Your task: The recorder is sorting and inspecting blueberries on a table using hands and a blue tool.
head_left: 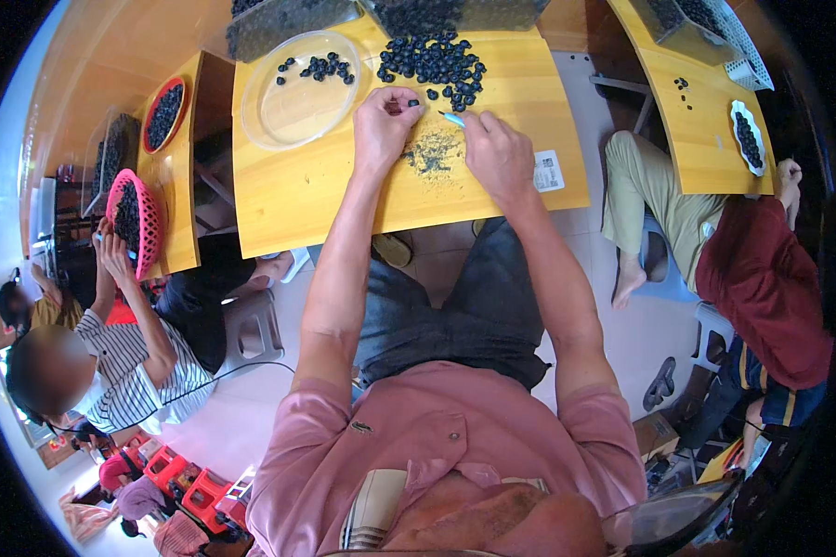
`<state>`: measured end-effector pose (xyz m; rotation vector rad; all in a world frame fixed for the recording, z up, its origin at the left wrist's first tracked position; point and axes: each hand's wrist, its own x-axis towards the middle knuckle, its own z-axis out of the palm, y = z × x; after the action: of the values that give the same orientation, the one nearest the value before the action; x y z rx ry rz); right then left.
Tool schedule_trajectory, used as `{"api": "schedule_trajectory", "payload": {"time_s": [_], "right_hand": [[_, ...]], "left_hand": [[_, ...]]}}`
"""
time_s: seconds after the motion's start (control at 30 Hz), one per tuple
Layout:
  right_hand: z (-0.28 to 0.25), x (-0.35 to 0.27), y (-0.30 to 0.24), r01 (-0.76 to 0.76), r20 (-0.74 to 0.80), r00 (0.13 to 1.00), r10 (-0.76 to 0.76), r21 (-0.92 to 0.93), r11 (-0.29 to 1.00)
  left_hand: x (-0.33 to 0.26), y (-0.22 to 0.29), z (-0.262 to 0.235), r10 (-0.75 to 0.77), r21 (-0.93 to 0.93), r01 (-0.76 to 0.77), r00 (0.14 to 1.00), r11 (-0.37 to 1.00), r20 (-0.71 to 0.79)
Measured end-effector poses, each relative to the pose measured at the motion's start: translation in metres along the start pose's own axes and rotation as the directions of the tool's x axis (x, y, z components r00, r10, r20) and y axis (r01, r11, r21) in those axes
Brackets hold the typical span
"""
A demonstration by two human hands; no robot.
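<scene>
My left hand pinches a small round black piece between thumb and fingertips above the yellow table. Close by on the right, my right hand is closed round a slim light-blue tool with a dark thin tip pointing at the left hand. The tip and the piece are a little apart. Dark crumbs and shavings are scattered on the wood below both hands. Beyond the hands lies a loose heap of similar black pieces.
A round clear plastic tray holding several black pieces stands at the left. Clear bins full of them line the far edge. A white label lies at the right. Other people sit at neighbouring tables with a pink basket and trays.
</scene>
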<state>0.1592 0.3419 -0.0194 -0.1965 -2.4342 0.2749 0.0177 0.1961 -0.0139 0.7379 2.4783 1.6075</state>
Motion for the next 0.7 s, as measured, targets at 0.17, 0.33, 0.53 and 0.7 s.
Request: {"api": "schedule_trajectory", "payload": {"time_s": [0.17,0.33,0.53,0.7], "right_hand": [[-0.002,0.000,-0.001,-0.020,0.046,0.999,0.022,-0.034,0.999],[-0.004,0.001,-0.003,-0.019,0.067,0.998,0.022,-0.038,0.999],[-0.002,-0.001,-0.002,-0.037,0.073,0.996,0.041,-0.050,0.998],[-0.006,0.000,-0.005,-0.015,0.070,0.997,0.019,-0.049,0.999]], "left_hand": [[-0.022,0.010,0.006,-0.127,-0.220,0.134,0.991,0.966,0.043],[-0.033,0.006,0.012,-0.022,-0.187,0.017,0.999,0.982,-0.026],[-0.035,0.009,0.013,0.077,-0.168,-0.081,0.997,0.982,-0.028],[-0.036,0.011,0.015,0.024,-0.196,-0.031,0.999,0.980,-0.042]]}}
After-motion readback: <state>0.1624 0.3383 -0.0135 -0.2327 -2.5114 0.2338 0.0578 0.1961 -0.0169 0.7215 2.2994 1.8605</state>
